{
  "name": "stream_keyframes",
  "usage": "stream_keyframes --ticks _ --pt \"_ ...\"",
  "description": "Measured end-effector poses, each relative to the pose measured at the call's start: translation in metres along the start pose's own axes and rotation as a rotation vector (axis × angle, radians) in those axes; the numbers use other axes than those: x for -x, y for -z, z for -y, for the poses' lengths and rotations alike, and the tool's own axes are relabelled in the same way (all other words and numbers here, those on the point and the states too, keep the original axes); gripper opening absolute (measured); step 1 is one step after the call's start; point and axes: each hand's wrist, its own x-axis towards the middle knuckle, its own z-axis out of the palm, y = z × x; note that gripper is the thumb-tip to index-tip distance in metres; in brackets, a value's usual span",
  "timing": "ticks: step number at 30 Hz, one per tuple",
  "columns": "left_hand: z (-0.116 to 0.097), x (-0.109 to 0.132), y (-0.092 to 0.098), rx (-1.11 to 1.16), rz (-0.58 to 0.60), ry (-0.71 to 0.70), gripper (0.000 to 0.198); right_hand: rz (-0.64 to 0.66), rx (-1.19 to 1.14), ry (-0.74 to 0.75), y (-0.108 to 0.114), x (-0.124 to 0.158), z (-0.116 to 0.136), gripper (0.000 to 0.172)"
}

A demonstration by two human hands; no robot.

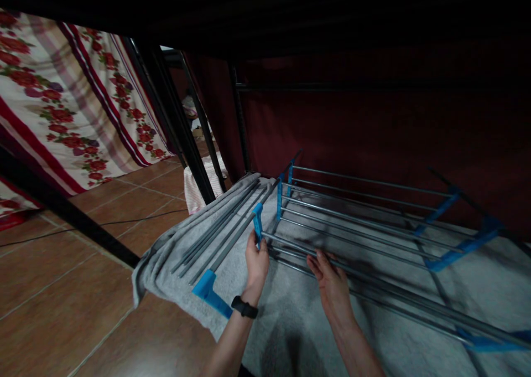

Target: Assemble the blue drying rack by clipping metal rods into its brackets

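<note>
A partly assembled rack [357, 208] of grey metal tubes and blue plastic brackets lies on a grey blanket. My left hand [256, 261], with a black band on its wrist, grips a blue plastic bracket [258, 222] where the near tubes end. My right hand [329, 283] has its fingers around a metal tube [290, 244] that runs from this bracket toward the lower right; part of the grip is hidden. Left of my hands, another blue bracket [211, 294] sits at the near end of a long tube. Several loose tubes [215, 230] lie beside it.
The grey blanket [166, 266] covers a low surface inside a black metal frame [182, 122]. A dark red cloth [352, 122] hangs behind. At left are a floral curtain [70, 100], a tiled floor [103, 283] and a cable [124, 222]. A dark overhang crosses above.
</note>
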Motion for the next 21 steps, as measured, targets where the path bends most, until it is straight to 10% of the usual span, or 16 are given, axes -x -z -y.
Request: stream_keyframes --ticks 21 --pt "0.011 0.0 0.001 0.007 0.018 -0.004 0.038 -0.057 -0.021 -0.029 -0.007 0.004 -0.004 0.041"
